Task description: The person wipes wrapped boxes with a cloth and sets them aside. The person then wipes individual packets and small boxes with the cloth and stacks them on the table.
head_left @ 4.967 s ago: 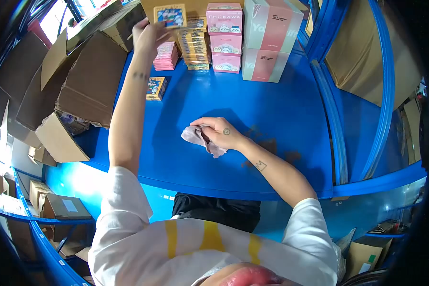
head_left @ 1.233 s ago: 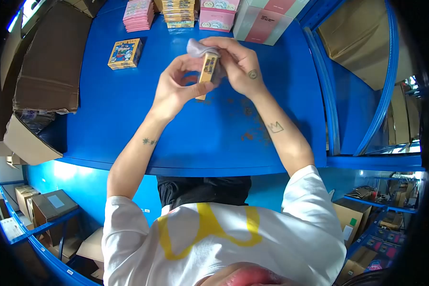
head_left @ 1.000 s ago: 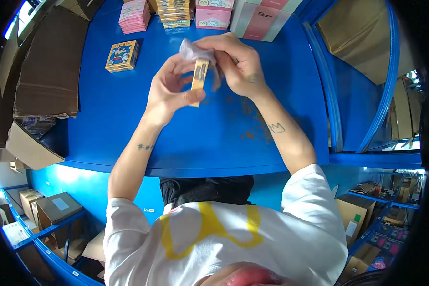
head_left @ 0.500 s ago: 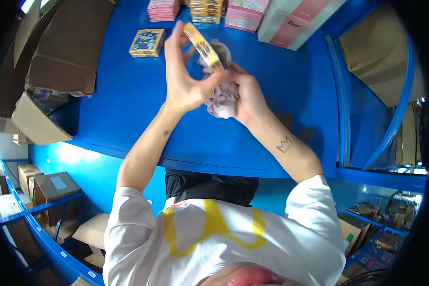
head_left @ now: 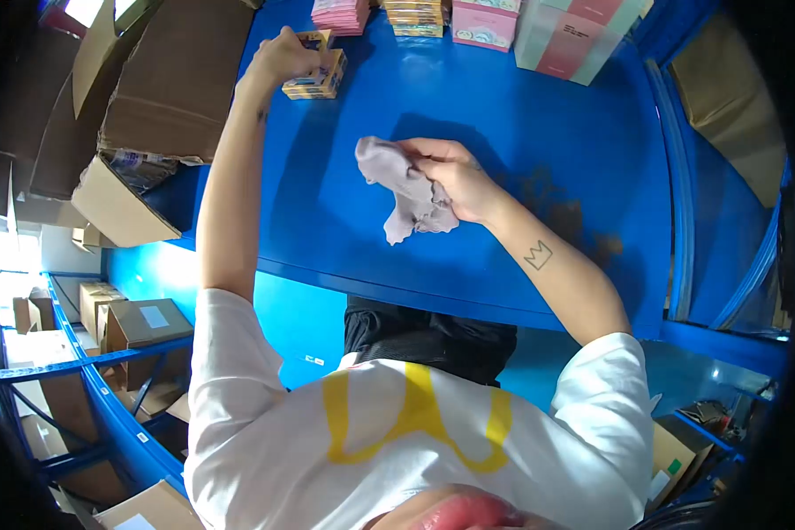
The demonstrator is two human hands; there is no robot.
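My left hand (head_left: 284, 64) reaches to the far left of the blue tabletop (head_left: 318, 212). Its fingers close around a small yellow box (head_left: 313, 39) at the top of a short stack of yellow boxes (head_left: 325, 83); whether that box rests fully on the stack is hard to see. Near the middle, my right hand (head_left: 455, 177) grips a crumpled lilac-grey cloth (head_left: 406, 184) with ruffled edges. The cloth hangs between thumb and fingers, just above the tabletop.
Along the back stand pink packets (head_left: 339, 16), stacked yellow packets (head_left: 413, 16), a pink box (head_left: 484, 24) and a large pink-and-pale-green box (head_left: 565, 37). An open cardboard carton (head_left: 163, 84) borders the left side. A blue metal frame (head_left: 671, 194) bounds the right.
My left hand has moved away from the cloth to the far left, carrying the yellow box onto the stack there. My right hand keeps the cloth, which now hangs looser.
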